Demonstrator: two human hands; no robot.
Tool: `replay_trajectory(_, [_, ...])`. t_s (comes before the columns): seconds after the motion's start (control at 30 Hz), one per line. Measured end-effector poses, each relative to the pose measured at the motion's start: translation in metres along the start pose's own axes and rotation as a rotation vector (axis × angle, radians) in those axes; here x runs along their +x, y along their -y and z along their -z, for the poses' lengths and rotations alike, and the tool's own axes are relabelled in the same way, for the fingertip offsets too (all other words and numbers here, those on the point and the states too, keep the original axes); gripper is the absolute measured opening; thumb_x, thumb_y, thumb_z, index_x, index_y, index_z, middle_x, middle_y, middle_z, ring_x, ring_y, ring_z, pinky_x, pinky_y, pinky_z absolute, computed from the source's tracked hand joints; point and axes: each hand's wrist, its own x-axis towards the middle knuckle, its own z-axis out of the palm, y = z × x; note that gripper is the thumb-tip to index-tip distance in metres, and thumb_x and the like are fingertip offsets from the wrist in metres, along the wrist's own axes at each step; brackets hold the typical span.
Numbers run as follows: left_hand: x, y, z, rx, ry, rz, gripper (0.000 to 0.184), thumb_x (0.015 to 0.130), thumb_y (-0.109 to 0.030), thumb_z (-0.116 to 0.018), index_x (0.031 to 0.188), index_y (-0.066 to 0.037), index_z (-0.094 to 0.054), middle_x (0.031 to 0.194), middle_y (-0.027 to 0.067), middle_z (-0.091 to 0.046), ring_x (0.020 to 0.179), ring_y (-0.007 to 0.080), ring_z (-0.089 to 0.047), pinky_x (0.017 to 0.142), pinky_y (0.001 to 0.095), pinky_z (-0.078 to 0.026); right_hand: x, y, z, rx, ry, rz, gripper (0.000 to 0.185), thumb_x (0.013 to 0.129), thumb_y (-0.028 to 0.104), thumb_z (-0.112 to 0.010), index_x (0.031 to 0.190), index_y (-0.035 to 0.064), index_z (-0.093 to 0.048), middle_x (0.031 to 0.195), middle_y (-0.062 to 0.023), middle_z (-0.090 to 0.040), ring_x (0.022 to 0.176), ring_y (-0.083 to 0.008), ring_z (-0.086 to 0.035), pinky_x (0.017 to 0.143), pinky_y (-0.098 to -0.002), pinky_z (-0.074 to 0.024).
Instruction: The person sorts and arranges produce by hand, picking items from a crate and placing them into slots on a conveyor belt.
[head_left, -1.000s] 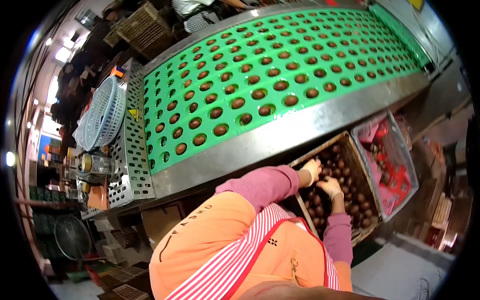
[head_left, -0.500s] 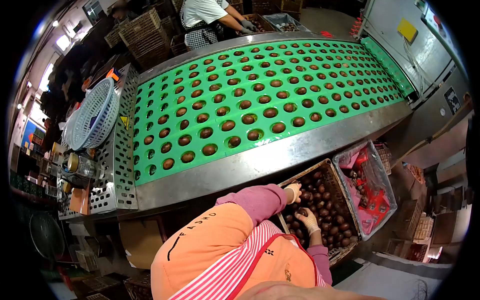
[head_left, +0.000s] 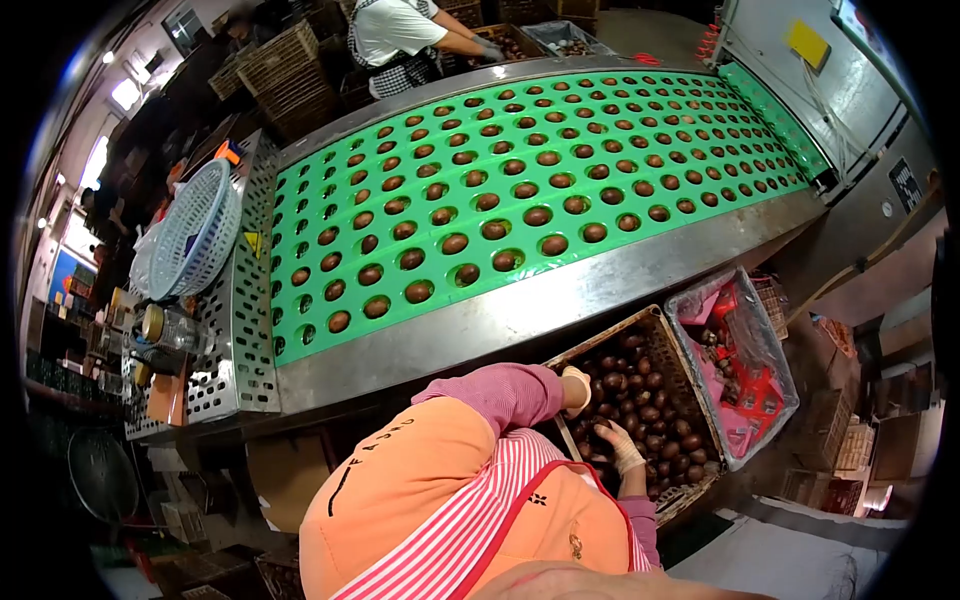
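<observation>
Nearest, bottom centre: your orange top (head_left: pixel 400 470) and striped apron (head_left: pixel 470 525), you leaning over the crate (head_left: pixel 682 372) at lower right of centre. Your right hand (head_left: pixel 614 440) is bent down onto the dark brown egg-like pieces (head_left: pixel 655 415) filling that crate, fingers curled among them; can't make out whether it grips one. Your left hand (head_left: pixel 576 388) is at the crate's left side, tucked by its upper left corner, fingers mostly hidden, so its grip is unreadable too. To handle these well, I'd take them from the top layer, cup each with soft finger pads, and not dig or squeeze, since they look smooth and probably slip or bruise. Keep your left wrist off the rim, and don't let the two hands bump, they're close together. Just right of the crate sits a plastic-lined bin (head_left: pixel 775 345) with red and pink stuff (head_left: pixel 760 385) in it. Beyond, the metal edge (head_left: pixel 480 320) of the line runs across mid-frame, then the green pocketed belt (head_left: pixel 312 200), most pockets holding a brown piece, several at its left end without one. Far side, top centre: a co-worker (head_left: pixel 395 35), gloved hand (head_left: pixel 490 50) at another crate; stacked crates (head_left: pixel 285 75) upper left.
</observation>
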Motion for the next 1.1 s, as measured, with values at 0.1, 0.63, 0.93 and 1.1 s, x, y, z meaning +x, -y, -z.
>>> replay_trajectory(0.1, [-0.038,0.000,0.014,-0.140,0.042,0.017,0.058,0.069,-0.037,-0.075,0.124,-0.018,-0.067,0.135,0.0076,-0.056,0.122,0.0261,-0.057,0.094,0.0384,-0.050,0.003,-0.006,0.008,0.025,0.063,0.016,0.060,0.080,0.035,-0.075,0.133,0.0170,-0.052,0.121,-0.0026,-0.058,0.116,-0.0229,-0.052,0.081,-0.0444,-0.0540])
replay_trajectory(0.63, [-0.006,0.019,0.002,-0.099,0.003,-0.140,0.037,0.073,-0.029,-0.071,0.107,-0.015,-0.074,0.109,0.0085,-0.070,0.101,0.0273,-0.066,0.082,0.0412,-0.054,0.019,-0.031,-0.029,-0.130,-0.234,0.386,0.069,0.073,0.012,-0.082,0.134,-0.0023,-0.052,0.120,-0.0084,-0.061,0.106,-0.0195,-0.057,0.095,-0.0315,-0.0452])
replay_trajectory(0.93, [-0.007,0.022,-0.015,-0.251,-0.248,-0.104,0.055,0.074,-0.032,-0.072,0.124,-0.012,-0.066,0.137,0.0212,-0.052,0.113,0.0351,-0.061,0.089,0.0423,-0.052,0.021,-0.024,-0.043,0.222,-0.286,0.223,0.066,0.073,0.005,-0.074,0.134,0.0155,-0.051,0.108,-0.0052,-0.064,0.090,-0.0230,-0.065,0.072,-0.0400,-0.0546])
replay_trajectory(1.1, [-0.062,0.033,-0.003,-0.975,-0.309,-0.282,0.069,0.066,-0.032,-0.074,0.132,-0.016,-0.059,0.134,0.0252,-0.051,0.111,0.0368,-0.060,0.089,0.0410,-0.051,0.069,-0.073,0.010,0.795,-0.234,0.313,0.059,0.072,0.007,-0.075,0.128,0.0156,-0.056,0.116,-0.0046,-0.062,0.108,-0.0229,-0.057,0.095,-0.0414,-0.0469])
